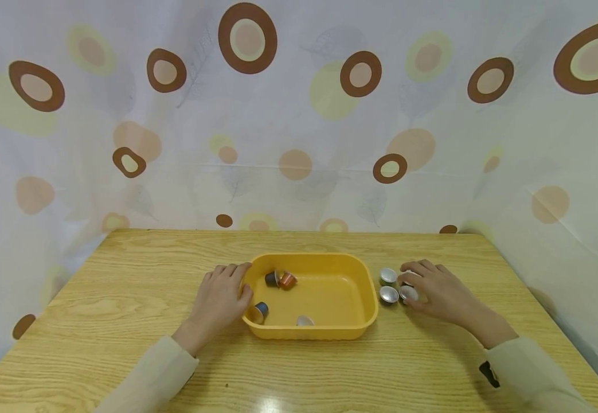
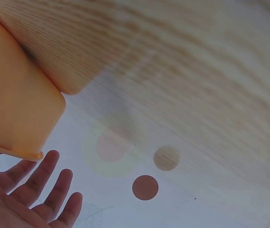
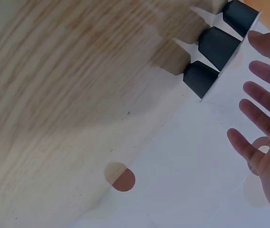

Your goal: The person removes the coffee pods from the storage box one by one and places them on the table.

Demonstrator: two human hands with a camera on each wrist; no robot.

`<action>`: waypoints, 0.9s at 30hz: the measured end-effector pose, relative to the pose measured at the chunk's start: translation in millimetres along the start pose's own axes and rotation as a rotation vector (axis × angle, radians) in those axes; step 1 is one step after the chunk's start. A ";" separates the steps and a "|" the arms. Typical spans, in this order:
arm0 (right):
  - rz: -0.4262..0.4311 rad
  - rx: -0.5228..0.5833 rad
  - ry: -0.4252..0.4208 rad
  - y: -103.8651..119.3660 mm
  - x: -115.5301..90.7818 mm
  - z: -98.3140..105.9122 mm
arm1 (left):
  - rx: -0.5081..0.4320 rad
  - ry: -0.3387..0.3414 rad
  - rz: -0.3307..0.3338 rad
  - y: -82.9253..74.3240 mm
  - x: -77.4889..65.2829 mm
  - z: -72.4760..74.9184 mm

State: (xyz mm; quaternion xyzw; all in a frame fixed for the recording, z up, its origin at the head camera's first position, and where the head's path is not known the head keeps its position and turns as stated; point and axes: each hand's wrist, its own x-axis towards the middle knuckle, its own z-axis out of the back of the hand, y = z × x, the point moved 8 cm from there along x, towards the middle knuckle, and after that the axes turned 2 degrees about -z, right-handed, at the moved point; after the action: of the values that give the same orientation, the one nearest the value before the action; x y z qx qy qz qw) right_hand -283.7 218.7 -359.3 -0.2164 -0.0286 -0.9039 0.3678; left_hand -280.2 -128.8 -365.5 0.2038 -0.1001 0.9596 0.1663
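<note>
A yellow plastic tray (image 1: pixel 309 332) sits mid-table. Inside it lie a black coffee capsule (image 1: pixel 271 280), a copper one (image 1: pixel 288 281), a blue one (image 1: pixel 262 308), and a silver-topped one (image 1: pixel 305 321) partly hidden by the near wall. My left hand (image 1: pixel 220 301) is at the tray's left rim, fingers loosely extended, fingertips right at the edge (image 2: pixel 35 156). To the right of the tray, several coffee capsules (image 1: pixel 389 295) stand foil side up, in a tight group; the right wrist view shows dark bodies (image 3: pixel 218 47). My right hand (image 1: pixel 440 295) reaches over them, fingers spread, partly covering the far-right capsule.
The wood-grain table (image 1: pixel 288 373) runs back to a patterned curtain (image 1: pixel 299 115), which also rises along the right side. Bare tabletop shows left of the tray and in front of it.
</note>
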 end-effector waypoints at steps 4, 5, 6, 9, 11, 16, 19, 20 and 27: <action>0.022 0.014 -0.041 2.9 3.6 5.4 | -0.004 0.001 -0.001 -0.1 0.2 0.0; 0.023 0.015 -0.043 3.3 4.6 6.1 | -0.004 0.001 -0.002 -0.1 0.2 -0.1; 0.025 0.019 -0.045 3.9 5.8 6.8 | -0.004 0.001 -0.002 -0.1 0.3 -0.2; 0.034 0.021 -0.044 5.6 9.3 7.6 | -0.003 0.001 0.000 0.2 0.1 -0.8; 0.043 0.015 -0.045 7.6 11.7 8.1 | -0.003 0.001 0.000 0.2 0.0 -0.9; 0.059 0.018 -0.052 13.4 19.2 10.4 | -0.002 -0.004 -0.001 0.1 -0.1 0.3; 0.052 0.024 -0.047 16.2 24.1 11.9 | -0.003 -0.003 -0.002 -0.1 -0.2 0.3; 0.051 0.024 -0.044 17.3 25.8 12.3 | -0.004 -0.002 -0.002 -0.2 -0.2 0.3; 0.108 0.005 -0.060 30.1 39.1 16.1 | 0.001 -0.001 0.002 0.2 -0.1 0.2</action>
State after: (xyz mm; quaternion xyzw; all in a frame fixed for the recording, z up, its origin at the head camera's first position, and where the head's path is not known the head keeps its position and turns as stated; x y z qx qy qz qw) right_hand -282.3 174.7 -331.8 -0.2437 -0.0304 -0.8758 0.4155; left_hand -280.1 -129.0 -365.4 0.2044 -0.1000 0.9596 0.1653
